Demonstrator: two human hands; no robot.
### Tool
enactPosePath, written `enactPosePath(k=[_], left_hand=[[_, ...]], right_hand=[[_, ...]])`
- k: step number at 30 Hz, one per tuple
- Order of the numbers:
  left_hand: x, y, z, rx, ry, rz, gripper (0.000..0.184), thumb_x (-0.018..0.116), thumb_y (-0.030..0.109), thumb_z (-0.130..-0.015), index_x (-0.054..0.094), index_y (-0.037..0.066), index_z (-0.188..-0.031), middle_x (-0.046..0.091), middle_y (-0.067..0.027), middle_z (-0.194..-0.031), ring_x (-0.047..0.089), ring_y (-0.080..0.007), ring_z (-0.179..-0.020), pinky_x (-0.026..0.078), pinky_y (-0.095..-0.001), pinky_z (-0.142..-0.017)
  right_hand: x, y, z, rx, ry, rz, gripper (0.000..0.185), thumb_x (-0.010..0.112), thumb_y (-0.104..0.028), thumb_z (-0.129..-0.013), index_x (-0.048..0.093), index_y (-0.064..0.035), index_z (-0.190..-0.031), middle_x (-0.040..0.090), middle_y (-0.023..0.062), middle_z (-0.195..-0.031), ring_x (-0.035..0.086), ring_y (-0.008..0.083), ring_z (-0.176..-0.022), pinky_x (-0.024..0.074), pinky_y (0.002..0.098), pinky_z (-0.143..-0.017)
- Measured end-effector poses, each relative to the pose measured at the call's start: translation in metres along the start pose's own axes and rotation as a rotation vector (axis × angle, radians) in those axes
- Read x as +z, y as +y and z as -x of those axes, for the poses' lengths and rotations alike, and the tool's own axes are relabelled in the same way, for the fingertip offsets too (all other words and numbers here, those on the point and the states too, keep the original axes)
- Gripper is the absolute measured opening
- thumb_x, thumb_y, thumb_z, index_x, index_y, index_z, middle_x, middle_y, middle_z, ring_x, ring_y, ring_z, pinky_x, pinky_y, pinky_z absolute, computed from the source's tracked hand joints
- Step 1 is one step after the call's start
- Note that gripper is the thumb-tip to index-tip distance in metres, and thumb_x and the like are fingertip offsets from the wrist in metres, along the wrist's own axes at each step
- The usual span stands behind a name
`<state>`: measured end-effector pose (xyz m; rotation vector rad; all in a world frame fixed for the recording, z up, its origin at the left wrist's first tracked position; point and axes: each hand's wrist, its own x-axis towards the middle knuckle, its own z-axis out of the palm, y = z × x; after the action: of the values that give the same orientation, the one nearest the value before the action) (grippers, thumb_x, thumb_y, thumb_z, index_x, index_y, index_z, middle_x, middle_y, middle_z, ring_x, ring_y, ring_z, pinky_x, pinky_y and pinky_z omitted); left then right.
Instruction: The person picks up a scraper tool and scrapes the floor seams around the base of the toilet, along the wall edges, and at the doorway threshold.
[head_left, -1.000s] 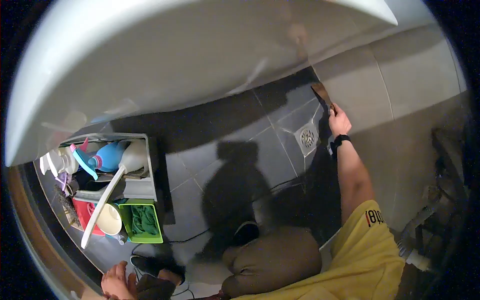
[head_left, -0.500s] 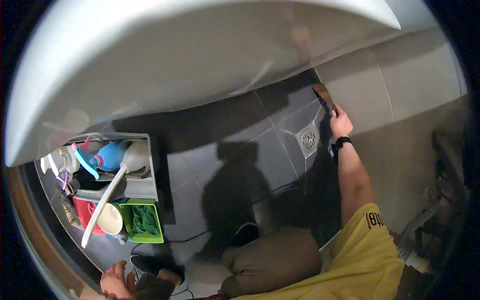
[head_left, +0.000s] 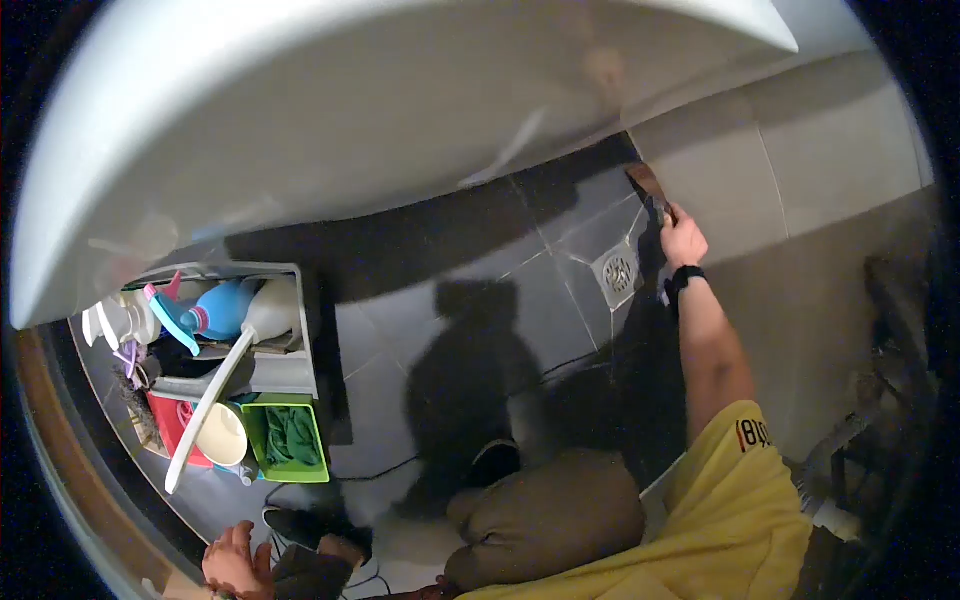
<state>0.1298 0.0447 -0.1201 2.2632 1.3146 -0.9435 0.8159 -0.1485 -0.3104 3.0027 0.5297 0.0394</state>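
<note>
My right hand (head_left: 683, 238), with a dark band at the wrist, is closed round the handle of a scraper (head_left: 647, 183). The scraper's broad brownish blade points up and left, at the corner where the dark floor tiles meet the wall. Just left of and below this hand lies a square metal floor drain (head_left: 617, 275). At the bottom left, my left hand (head_left: 236, 563) has its fingers apart and holds nothing; it is near a dark shoe (head_left: 296, 530).
A grey caddy (head_left: 306, 335) with spray bottles and a white-handled brush (head_left: 205, 410) stands on the left. Beside it, a green box (head_left: 320, 450) holds green cloth. A large white curved fixture (head_left: 330, 120) overhangs the floor. A dark cable (head_left: 380, 475) crosses the tiles.
My right hand and the scraper have shifted only slightly along the wall's base. My left hand stays in nearly the same place.
</note>
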Motion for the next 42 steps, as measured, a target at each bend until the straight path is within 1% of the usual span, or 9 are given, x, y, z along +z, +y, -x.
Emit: enactPosePath(k=[5,10,12,16,32,38,39,40,42], left_hand=[[0.002,-0.002,-0.002,0.048,0.095,0.072,0.037,0.066,0.010,-0.068,0.054,0.007,-0.103,0.061,-0.0127,-0.086,0.060,-0.0321,-0.078,0.046,-0.0414,-0.069],[-0.010,0.012,0.000,0.015,0.015,-0.008,0.035,0.065,0.010,-0.069,0.054,0.006,-0.102,0.062,-0.0133,-0.086,0.060,-0.0319,-0.080,0.046,-0.0412,-0.071],[-0.011,0.013,-0.002,0.052,0.117,0.100,0.035,0.065,0.010,-0.069,0.054,0.005,-0.103,0.062,-0.0129,-0.086,0.060,-0.0321,-0.080,0.046,-0.0414,-0.071],[-0.012,0.014,-0.007,0.040,0.028,0.056,0.035,0.064,0.009,-0.070,0.054,0.005,-0.103,0.062,-0.0134,-0.085,0.060,-0.0330,-0.079,0.046,-0.0415,-0.071],[-0.009,0.008,-0.003,0.048,0.035,0.029,0.036,0.064,0.011,-0.070,0.054,0.005,-0.104,0.063,-0.0141,-0.087,0.060,-0.0336,-0.081,0.046,-0.0417,-0.071],[-0.016,0.016,-0.009,0.060,0.043,0.058,0.035,0.063,0.010,-0.071,0.053,0.005,-0.104,0.062,-0.0143,-0.088,0.060,-0.0337,-0.081,0.046,-0.0426,-0.071],[-0.017,0.018,-0.010,0.082,0.060,0.066,0.035,0.063,0.010,-0.071,0.053,0.004,-0.104,0.062,-0.0145,-0.088,0.060,-0.0339,-0.080,0.046,-0.0428,-0.071],[-0.020,0.021,-0.010,0.082,0.060,0.064,0.035,0.063,0.010,-0.071,0.053,0.004,-0.104,0.062,-0.0145,-0.088,0.060,-0.0339,-0.080,0.046,-0.0428,-0.071],[-0.025,0.026,-0.009,0.080,0.049,0.049,0.035,0.063,0.008,-0.070,0.053,0.004,-0.104,0.062,-0.0150,-0.088,0.060,-0.0342,-0.080,0.046,-0.0426,-0.071]], right_hand=[[0.009,-0.002,-0.015,0.015,-0.001,-0.026,0.033,0.052,-0.034,-0.084,0.058,-0.0268,-0.116,0.065,0.0124,-0.099,0.060,0.0331,-0.094,0.0471,0.0433,-0.079],[0.006,0.009,-0.005,0.005,-0.010,0.006,0.031,0.052,-0.032,-0.084,0.059,-0.0259,-0.114,0.064,0.0107,-0.101,0.060,0.0298,-0.095,0.0472,0.0408,-0.081],[0.002,0.001,-0.011,-0.008,-0.016,0.020,0.031,0.052,-0.031,-0.085,0.059,-0.0261,-0.115,0.064,0.0105,-0.102,0.060,0.0298,-0.096,0.0472,0.0414,-0.080],[-0.001,0.006,-0.010,-0.069,0.009,0.076,0.031,0.052,-0.031,-0.084,0.059,-0.0255,-0.114,0.065,0.0120,-0.094,0.062,0.0328,-0.087,0.0491,0.0433,-0.074],[-0.021,0.004,-0.030,0.034,-0.131,0.146,0.034,0.050,-0.038,-0.085,0.059,-0.0286,-0.116,0.064,0.0111,-0.104,0.060,0.0303,-0.100,0.0463,0.0397,-0.084],[-0.013,-0.002,-0.063,0.041,-0.160,-0.117,0.037,0.049,-0.040,-0.084,0.061,-0.0228,-0.115,0.063,0.0109,-0.108,0.058,0.0311,-0.104,0.0440,0.0389,-0.088],[-0.010,-0.004,-0.064,0.005,-0.098,-0.143,0.034,0.050,-0.033,-0.085,0.063,-0.0080,-0.105,0.066,0.0130,-0.093,0.063,0.0254,-0.090,0.0474,0.0363,-0.074],[-0.002,0.003,-0.076,0.006,-0.099,-0.144,0.034,0.050,-0.033,-0.085,0.063,-0.0080,-0.105,0.066,0.0130,-0.093,0.063,0.0254,-0.090,0.0474,0.0363,-0.074],[0.000,0.016,-0.093,0.140,-0.312,-0.503,0.027,0.052,-0.028,-0.085,0.062,-0.0026,-0.086,0.059,0.0088,-0.067,0.057,0.0199,-0.058,0.0443,0.0342,-0.051]])
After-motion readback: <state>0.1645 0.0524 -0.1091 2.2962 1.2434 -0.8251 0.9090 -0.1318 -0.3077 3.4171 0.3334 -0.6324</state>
